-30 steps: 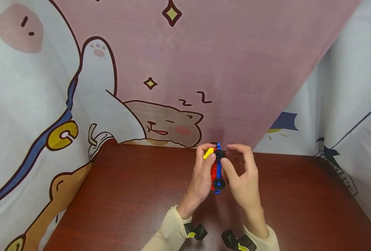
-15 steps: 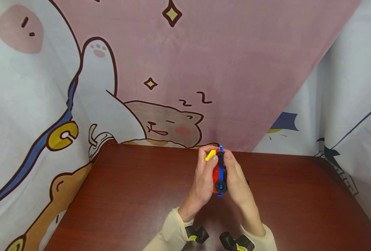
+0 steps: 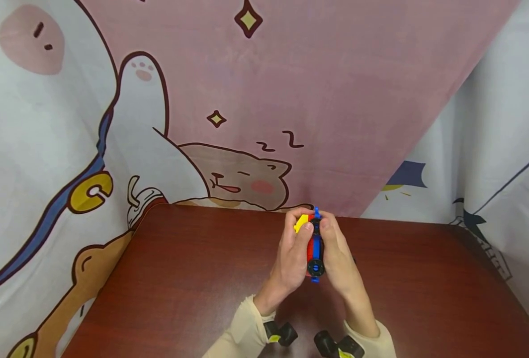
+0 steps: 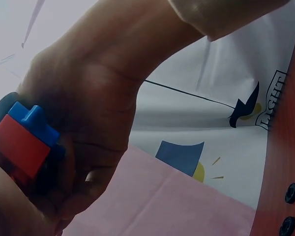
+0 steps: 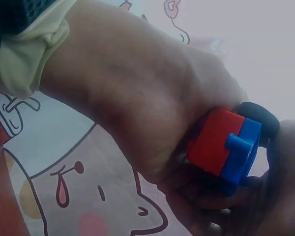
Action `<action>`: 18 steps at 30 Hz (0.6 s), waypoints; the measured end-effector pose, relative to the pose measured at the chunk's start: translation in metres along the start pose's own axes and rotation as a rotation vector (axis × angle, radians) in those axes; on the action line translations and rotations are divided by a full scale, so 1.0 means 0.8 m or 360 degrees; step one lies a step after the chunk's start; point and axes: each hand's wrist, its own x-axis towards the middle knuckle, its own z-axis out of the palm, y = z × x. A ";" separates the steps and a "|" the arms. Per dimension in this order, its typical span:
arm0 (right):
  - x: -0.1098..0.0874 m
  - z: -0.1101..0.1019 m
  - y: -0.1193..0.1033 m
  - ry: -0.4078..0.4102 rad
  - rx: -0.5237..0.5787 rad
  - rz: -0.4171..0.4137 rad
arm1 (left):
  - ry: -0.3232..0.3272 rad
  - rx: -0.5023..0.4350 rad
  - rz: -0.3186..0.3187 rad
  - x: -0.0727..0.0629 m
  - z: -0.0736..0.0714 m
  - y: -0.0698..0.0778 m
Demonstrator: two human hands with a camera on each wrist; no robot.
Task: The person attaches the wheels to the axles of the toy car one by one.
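A toy car of building bricks (image 3: 316,247), with a red body, blue chassis and black wheels, is held on its side above the table. My left hand (image 3: 291,253) grips it from the left, thumb by the upper wheel and fingers behind. Beside that thumb a yellow piece (image 3: 301,223) sticks out. My right hand (image 3: 338,253) holds the car from the right, thumb along the blue chassis near the upper wheel. In the left wrist view the car's red and blue end (image 4: 23,146) shows between both hands. The right wrist view shows the red brick (image 5: 215,141) beside a black wheel (image 5: 261,118).
Two small black wheels (image 4: 292,193) lie on the dark red table (image 4: 285,157) in the left wrist view. In the head view, a dark bit (image 3: 354,260) peeks out beside the right hand. A printed cloth (image 3: 336,99) hangs behind the table.
My right hand, which was apart from the car with thumb and fingers spread, has closed in on it. The car has shifted slightly right and down; the left hand keeps its grip.
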 end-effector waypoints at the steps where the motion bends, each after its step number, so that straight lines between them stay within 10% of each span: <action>1: 0.000 0.000 0.000 0.0001 -0.0003 -0.0003 | -0.0002 0.0004 0.0010 0.000 0.000 0.000; 18: 0.000 -0.001 0.004 0.0035 -0.0072 -0.0010 | 0.0011 0.0020 0.0032 -0.002 0.002 -0.003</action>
